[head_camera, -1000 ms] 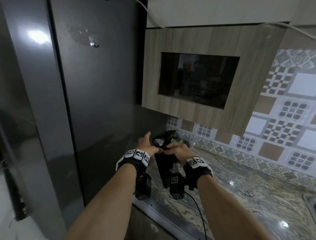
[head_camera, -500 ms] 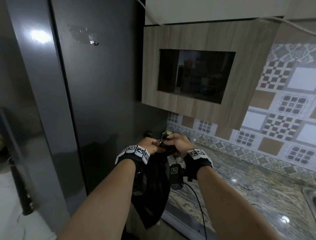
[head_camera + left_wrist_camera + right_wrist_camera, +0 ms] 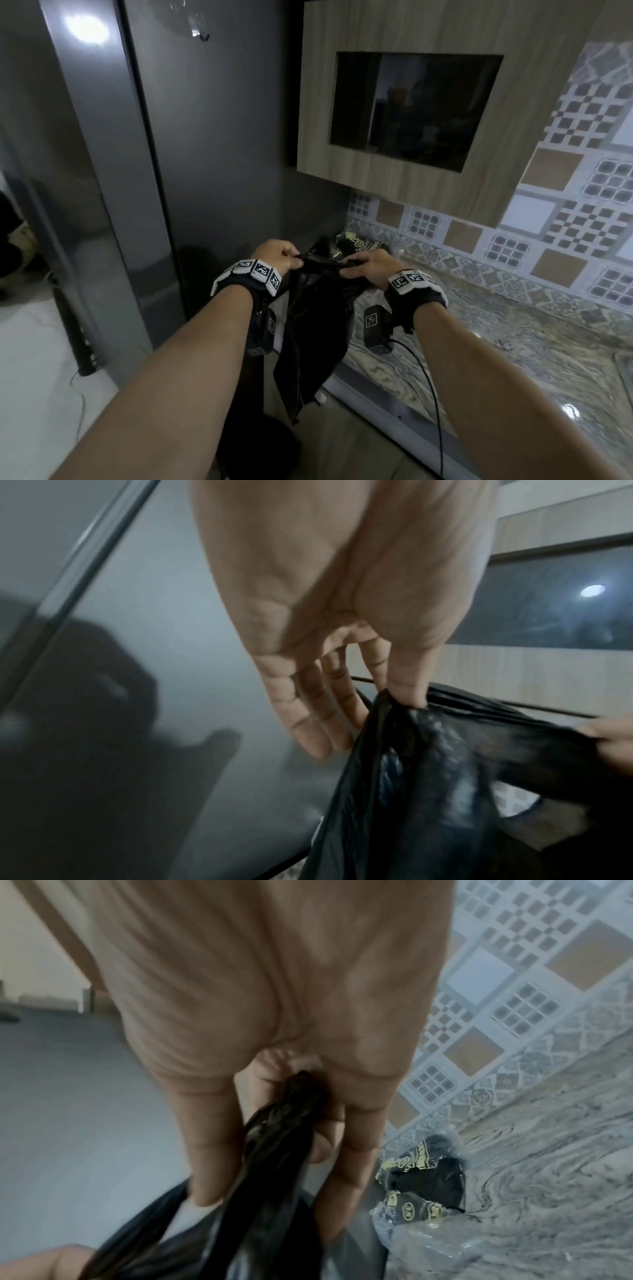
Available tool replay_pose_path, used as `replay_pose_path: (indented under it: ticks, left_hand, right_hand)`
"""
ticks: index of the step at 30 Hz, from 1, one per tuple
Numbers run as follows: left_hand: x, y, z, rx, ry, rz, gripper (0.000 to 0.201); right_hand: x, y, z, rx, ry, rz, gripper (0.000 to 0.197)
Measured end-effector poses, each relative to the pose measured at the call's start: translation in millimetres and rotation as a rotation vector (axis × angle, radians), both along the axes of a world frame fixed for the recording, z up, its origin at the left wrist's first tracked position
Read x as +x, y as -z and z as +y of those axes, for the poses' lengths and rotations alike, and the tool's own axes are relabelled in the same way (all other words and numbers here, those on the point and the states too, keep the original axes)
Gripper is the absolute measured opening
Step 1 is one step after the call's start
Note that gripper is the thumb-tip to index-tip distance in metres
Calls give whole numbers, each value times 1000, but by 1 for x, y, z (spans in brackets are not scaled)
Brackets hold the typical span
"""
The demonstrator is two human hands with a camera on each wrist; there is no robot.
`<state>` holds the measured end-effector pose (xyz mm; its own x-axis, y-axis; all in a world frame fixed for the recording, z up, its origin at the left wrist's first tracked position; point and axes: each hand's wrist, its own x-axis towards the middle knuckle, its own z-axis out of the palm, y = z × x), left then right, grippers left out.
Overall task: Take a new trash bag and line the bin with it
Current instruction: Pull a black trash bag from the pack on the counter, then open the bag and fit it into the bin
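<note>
A tall dark grey refrigerator fills the left of the kitchen, a bright spot of light reflected high on its door edge. Just right of the refrigerator hangs a wood-grain wall cabinet with a dark glass panel. Below the cabinet and further right of the refrigerator runs a patterned tile backsplash above a veined marble countertop. Left of the refrigerator lies pale floor.

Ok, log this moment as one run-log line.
left hand: pinches trash bag top edge | right hand: grips same edge | bag: hanging, unopened | bag pack: on counter
</note>
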<state>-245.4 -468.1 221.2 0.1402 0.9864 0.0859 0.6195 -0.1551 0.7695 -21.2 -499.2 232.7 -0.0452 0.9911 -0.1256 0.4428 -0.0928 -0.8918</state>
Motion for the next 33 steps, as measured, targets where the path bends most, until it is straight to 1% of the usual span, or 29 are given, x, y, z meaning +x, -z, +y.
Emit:
replay_pose_path:
  ticks: [2,3,5,8,11,13,17,18,20,23,26,28,30,33]
  left_hand:
    - [-13,12,-3,20,-98,42,11]
    - [-21,18,-5,19,-150,60,6]
    - [-38,31,-7,-2,-231,80,4]
    - [-62,57,-10,-81,-277,99,2]
    - [-82,92,-6,-166,-311,86,24]
    - [-94,120,-1,-211,-324,66,31]
    - [-111,181,7,-292,-306,39,28]
    - [-116,196,12,-308,-300,35,27]
    - [-126,229,21,-347,-295,34,21]
    - [-139,281,34,-373,-283,41,18]
    - [-145,327,44,-382,-301,40,16]
    - [-144,351,49,-412,-310,38,15]
    - [-140,375,55,-431,-312,11,14]
    - [-130,410,56,-468,-335,-6,18]
  right_hand:
    - [-2,12,-1,-30,-18,-116,13]
    - [-3,18,-1,-55,-12,-143,16]
    - [-5,34,1,-73,29,-168,18]
    - [-15,63,9,-108,106,-149,8]
    - [-32,98,18,-131,142,-115,8]
    - [-48,121,22,-155,114,-130,12]
    - [-81,172,36,-186,62,-224,24]
    - [-89,187,43,-190,58,-243,24]
    - [-105,218,55,-208,43,-274,16]
    - [-123,269,72,-212,70,-264,19]
    - [-133,308,75,-183,118,-233,10]
    - [-135,328,78,-152,117,-244,11]
    - [-134,349,82,-165,89,-239,16]
    - [-133,380,84,-163,79,-268,19]
